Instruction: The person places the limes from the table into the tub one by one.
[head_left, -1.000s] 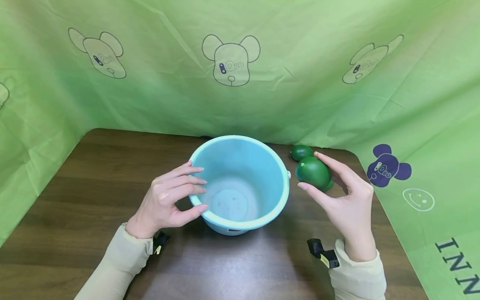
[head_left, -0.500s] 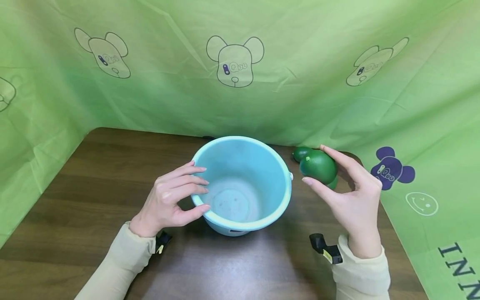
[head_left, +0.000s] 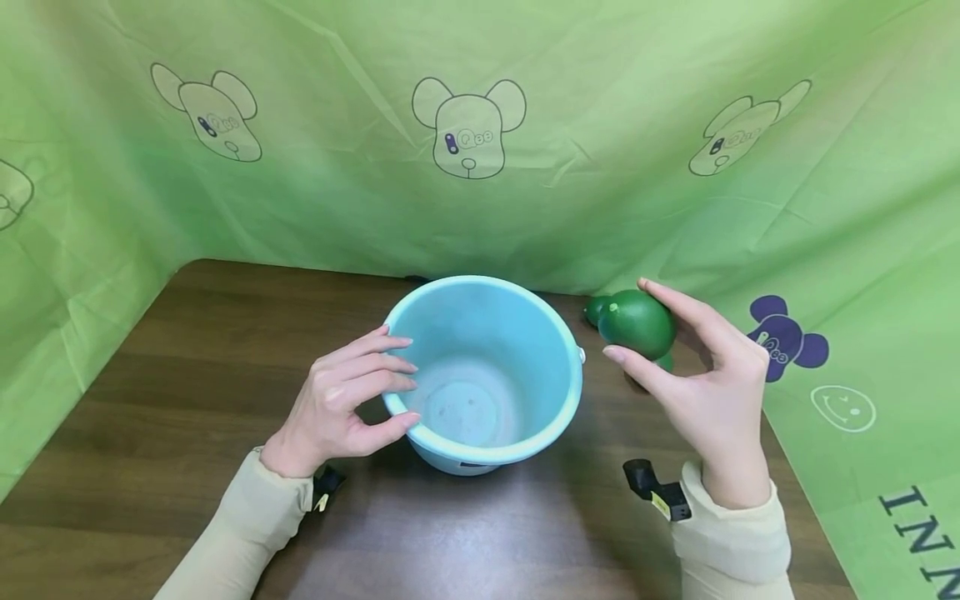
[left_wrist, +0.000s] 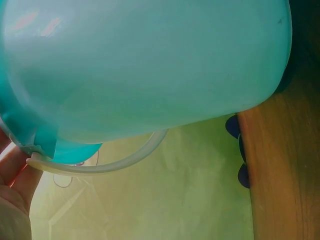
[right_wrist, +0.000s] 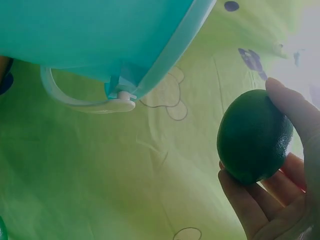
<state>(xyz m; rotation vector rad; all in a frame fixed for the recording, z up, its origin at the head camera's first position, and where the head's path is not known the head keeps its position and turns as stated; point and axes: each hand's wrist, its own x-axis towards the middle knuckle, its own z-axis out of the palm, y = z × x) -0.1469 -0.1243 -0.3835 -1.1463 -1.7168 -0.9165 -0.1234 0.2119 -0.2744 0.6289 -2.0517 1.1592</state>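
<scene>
A light blue bucket [head_left: 480, 450] stands upright on the table, its inside bare. On its left rim my left hand [head_left: 337, 396] holds on, fingertips reaching over the edge and thumb at the front of the rim; in the left wrist view, fingers [left_wrist: 27, 180] touch the rim by the pale handle [left_wrist: 115, 167]. Right of the bucket, my right hand [head_left: 701, 379] grips a glossy dark green lime [head_left: 639, 323] between thumb and fingers, above the table. In the right wrist view this lime [right_wrist: 255, 137] is apart from the bucket's rim [right_wrist: 172, 50].
Behind the held lime lies another lime [head_left: 596, 309], partly covered. A further green one [head_left: 665, 362] shows a small part beneath it. The brown wooden table [head_left: 187, 400] meets a green printed cloth [head_left: 322, 208] at the back and sides.
My right hand has raised the lime, moving it up and slightly right in the head view. The left hand keeps its place on the bucket's rim.
</scene>
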